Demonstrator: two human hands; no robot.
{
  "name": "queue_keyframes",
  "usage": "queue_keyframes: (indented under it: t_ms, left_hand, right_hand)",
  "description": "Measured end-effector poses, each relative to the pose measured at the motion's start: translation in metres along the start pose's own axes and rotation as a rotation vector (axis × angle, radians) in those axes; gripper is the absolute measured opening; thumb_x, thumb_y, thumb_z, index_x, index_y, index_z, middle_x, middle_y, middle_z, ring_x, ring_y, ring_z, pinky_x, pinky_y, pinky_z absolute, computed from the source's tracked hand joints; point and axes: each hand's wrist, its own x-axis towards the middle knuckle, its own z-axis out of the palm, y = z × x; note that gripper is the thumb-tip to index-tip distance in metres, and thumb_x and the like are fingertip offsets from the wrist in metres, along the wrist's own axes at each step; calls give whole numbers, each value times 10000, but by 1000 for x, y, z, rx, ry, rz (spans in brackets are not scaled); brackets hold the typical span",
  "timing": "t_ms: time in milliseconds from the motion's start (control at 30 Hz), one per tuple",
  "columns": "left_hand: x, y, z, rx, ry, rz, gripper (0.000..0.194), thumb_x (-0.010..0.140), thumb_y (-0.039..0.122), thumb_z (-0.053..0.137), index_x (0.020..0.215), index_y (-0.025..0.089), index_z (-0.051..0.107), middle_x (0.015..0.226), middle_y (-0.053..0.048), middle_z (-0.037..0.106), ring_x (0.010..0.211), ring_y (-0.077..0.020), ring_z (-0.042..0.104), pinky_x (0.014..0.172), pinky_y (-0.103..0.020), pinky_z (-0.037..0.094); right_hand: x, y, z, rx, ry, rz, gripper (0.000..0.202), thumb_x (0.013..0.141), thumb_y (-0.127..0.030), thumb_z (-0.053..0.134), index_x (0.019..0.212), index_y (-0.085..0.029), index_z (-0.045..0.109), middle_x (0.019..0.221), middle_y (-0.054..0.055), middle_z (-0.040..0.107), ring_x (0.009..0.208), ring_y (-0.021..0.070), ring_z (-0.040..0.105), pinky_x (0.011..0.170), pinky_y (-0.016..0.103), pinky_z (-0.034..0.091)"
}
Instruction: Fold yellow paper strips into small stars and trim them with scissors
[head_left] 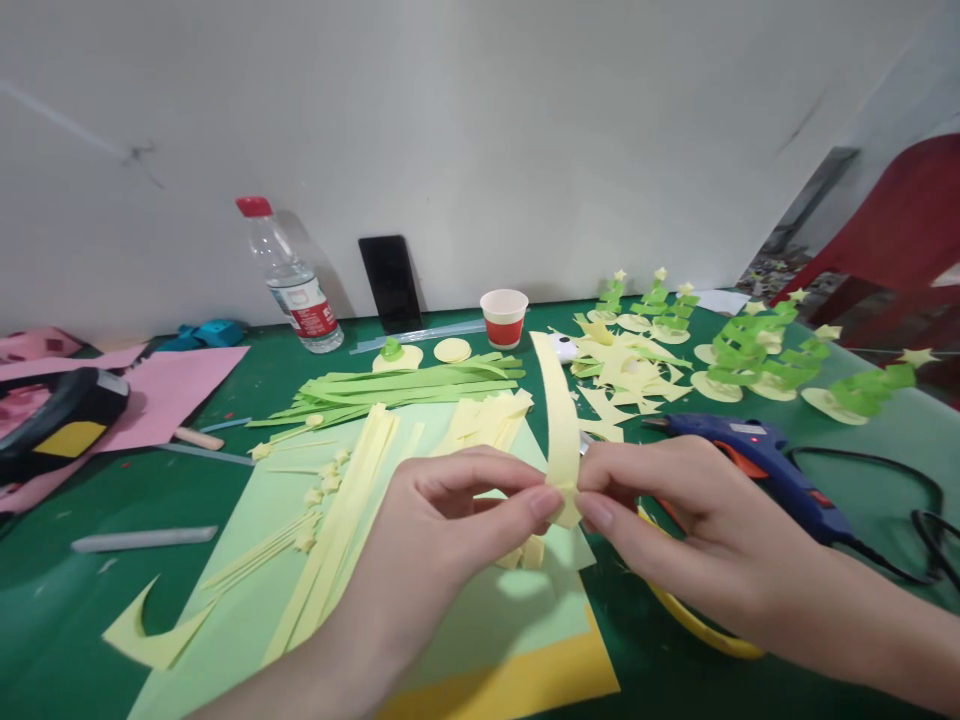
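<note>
A pale yellow paper strip (556,410) stands up between my two hands, with a small fold at its lower end. My left hand (457,540) pinches the fold from the left between thumb and fingers. From the right, my right hand (675,530) pinches the same folded end. Below them lies a light green paper sheet (465,610) bearing long yellow strips (337,530) and thin strips with small folded stars (322,487) at their ends. Beside my right hand rests a blue glue gun (780,470); a yellow-handled tool (697,620) is partly hidden under that hand.
Green paper strips (405,385), a paper cup (504,318), a phone (390,283) and a water bottle (296,280) stand or lie toward the wall. Yellow scraps (630,370) and green spiral paper pieces with stars (757,345) sit at right. Pink paper (176,390) lies left.
</note>
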Motion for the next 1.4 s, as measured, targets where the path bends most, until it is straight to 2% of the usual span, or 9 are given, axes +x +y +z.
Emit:
queue_keyframes:
  t_ms: [133, 400, 467, 533, 700, 867, 1100, 1233, 1400]
  left_hand:
    - [-1, -1, 2, -1, 8, -5, 201, 664, 73, 699, 536, 224, 733, 581, 35, 657, 537, -80, 590, 480, -125, 495]
    - [-1, 3, 5, -13, 53, -146, 51, 610, 158, 719, 573, 192, 712, 604, 16, 656, 551, -110, 561, 502, -195, 465]
    - [-1, 4, 5, 9, 53, -158, 132, 610, 182, 713, 489, 178, 659, 624, 10, 641, 558, -107, 533, 494, -195, 438]
    - [-1, 4, 5, 23, 43, -159, 208, 614, 199, 715, 434, 171, 615, 626, 9, 629, 578, -108, 524, 498, -191, 420]
    - [-2, 0, 2, -6, -6, -191, 68, 664, 224, 722, 608, 185, 725, 653, 5, 656, 652, -124, 560, 600, -206, 443]
    - [-2, 0, 2, -37, 7, -198, 76, 657, 222, 747, 587, 196, 734, 608, 13, 675, 626, -116, 579, 588, -197, 456]
    - [-3, 0, 2, -89, 84, -177, 34, 634, 268, 798, 652, 258, 772, 694, 12, 751, 677, -133, 667, 603, -196, 511]
    - [-3, 0, 2, -79, 122, -159, 83, 604, 250, 827, 667, 272, 778, 716, 23, 753, 724, -133, 663, 628, -182, 509]
    - [-6, 1, 4, -104, 140, -187, 60, 625, 252, 826, 653, 275, 778, 706, 37, 738, 716, -113, 638, 620, -152, 485]
  right_hand:
    - [2, -1, 0, 54, -30, 13, 235, 835, -153, 412, 604, -195, 398, 529, -46, 360, 483, 83, 321, 428, 191, 273]
    - [2, -2, -1, 295, -77, 76, 253, 820, -138, 409, 576, -198, 382, 500, -56, 367, 459, 77, 320, 428, 219, 232]
    - [2, -2, -1, 283, -78, 80, 258, 814, -131, 415, 569, -198, 375, 502, -55, 363, 467, 80, 318, 436, 216, 242]
    - [2, -2, -1, 242, -61, 69, 253, 809, -128, 422, 569, -197, 379, 511, -53, 360, 480, 84, 314, 441, 210, 252]
    - [4, 0, 2, 138, -25, 16, 235, 802, -122, 426, 585, -198, 377, 519, -53, 356, 475, 83, 304, 429, 203, 239]
    - [3, 2, 3, 68, -13, -11, 223, 801, -134, 405, 596, -201, 349, 514, -61, 331, 462, 77, 281, 425, 214, 203]
    - [6, -2, 4, 143, 111, -3, 217, 776, -143, 396, 567, -203, 394, 463, -69, 327, 413, 68, 267, 382, 220, 184]
    - [6, 2, 10, 232, 198, -11, 240, 799, -155, 417, 565, -206, 420, 434, -75, 367, 377, 63, 324, 368, 205, 231]
    - [6, -1, 9, 313, 148, 56, 222, 781, -183, 409, 562, -211, 420, 437, -71, 380, 366, 67, 353, 382, 202, 281]
